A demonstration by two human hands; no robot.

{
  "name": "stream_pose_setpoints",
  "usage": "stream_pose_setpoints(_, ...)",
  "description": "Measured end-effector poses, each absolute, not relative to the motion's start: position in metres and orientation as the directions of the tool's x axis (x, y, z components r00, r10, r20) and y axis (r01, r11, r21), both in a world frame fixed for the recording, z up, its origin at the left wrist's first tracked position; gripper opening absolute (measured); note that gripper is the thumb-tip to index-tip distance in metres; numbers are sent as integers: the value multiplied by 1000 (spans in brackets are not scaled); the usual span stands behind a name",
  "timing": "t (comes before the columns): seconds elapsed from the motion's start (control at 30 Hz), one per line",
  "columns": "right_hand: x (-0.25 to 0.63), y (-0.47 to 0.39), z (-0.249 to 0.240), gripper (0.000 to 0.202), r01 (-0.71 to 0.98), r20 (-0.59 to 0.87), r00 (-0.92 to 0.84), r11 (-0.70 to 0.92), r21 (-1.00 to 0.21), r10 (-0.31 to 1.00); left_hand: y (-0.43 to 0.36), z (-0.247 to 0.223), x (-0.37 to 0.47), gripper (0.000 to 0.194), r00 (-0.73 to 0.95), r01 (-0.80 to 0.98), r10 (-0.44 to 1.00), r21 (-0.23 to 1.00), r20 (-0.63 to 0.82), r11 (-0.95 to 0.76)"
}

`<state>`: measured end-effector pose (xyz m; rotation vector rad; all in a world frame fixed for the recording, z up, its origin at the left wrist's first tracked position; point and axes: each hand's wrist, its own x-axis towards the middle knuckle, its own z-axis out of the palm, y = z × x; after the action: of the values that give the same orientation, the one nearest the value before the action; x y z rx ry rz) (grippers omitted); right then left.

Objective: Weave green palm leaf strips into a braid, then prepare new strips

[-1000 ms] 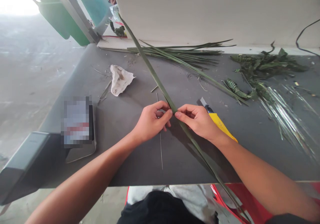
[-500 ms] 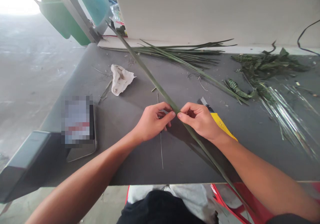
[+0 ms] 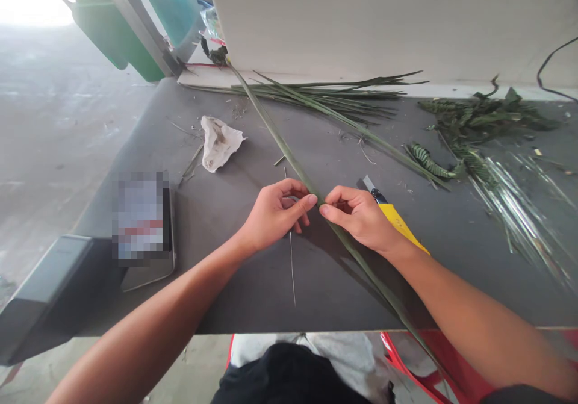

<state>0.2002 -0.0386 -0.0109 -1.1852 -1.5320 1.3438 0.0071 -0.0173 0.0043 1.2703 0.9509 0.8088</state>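
A long, narrow green leaf (image 3: 275, 136) slants from the back left of the table past its front edge at the right. My left hand (image 3: 282, 211) pinches the leaf near its middle between thumb and fingers. Close beside it, my right hand (image 3: 354, 214) also pinches the leaf, its thumb tip almost touching the left one. On the table under my left hand lies a thin wire or stick (image 3: 292, 271), partly hidden. A yellow utility knife (image 3: 400, 226) with its blade out rests just beyond my right wrist.
More long leaves (image 3: 316, 98) lie along the wall. Braided dark leaves (image 3: 492, 118) and shiny thin sticks (image 3: 524, 211) are at the right. A crumpled white paper (image 3: 220, 144) and a phone (image 3: 169, 229) are at the left. The grey table (image 3: 244, 295) ends close to my body.
The far end of the leaf has swung right and slightly down toward the front. My hands stay nearly in place, with the left thumb moved slightly up on the leaf.
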Motion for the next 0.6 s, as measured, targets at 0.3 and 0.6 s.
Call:
stream_pose_setpoints(0.3, 201, -40, -8, 24, 220, -58, -282, 6, -975, 958, -19, 3, 7, 31, 464, 81, 874, 989, -146, 122)
stream_pose_setpoints(0.6, 203, -40, -8, 23, 208, -37, -303, 28, -978, 952, -20, -2, 7, 27, 452, 88, 882, 990, -134, 106)
